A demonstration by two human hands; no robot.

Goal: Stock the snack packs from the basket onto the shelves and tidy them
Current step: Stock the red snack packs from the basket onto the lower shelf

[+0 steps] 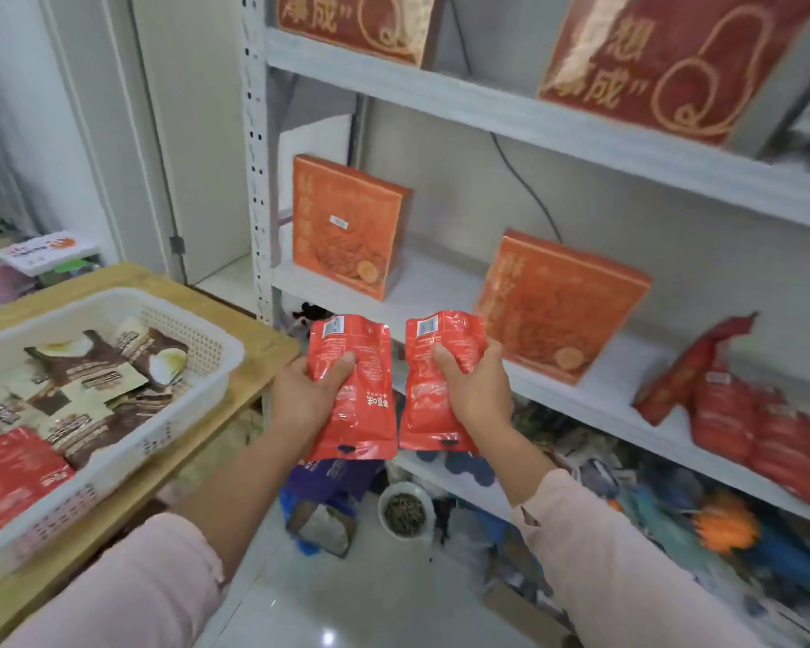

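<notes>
Mid-transfer: left hand [307,385] and right hand [475,390] each have fingers clamped on a red pack [354,390], [433,367]; next, set both on the middle shelf [440,282] by the red pile [758,413] at right of frame.

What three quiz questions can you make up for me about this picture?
1. True or false: the left hand and right hand hold one red pack each.
2. How many orange boxes stand on the middle shelf? A one, B two, C four.
3. Fill in: the brown packs lie in the white ____.

Key: 1 true. 2 B. 3 basket.
</notes>
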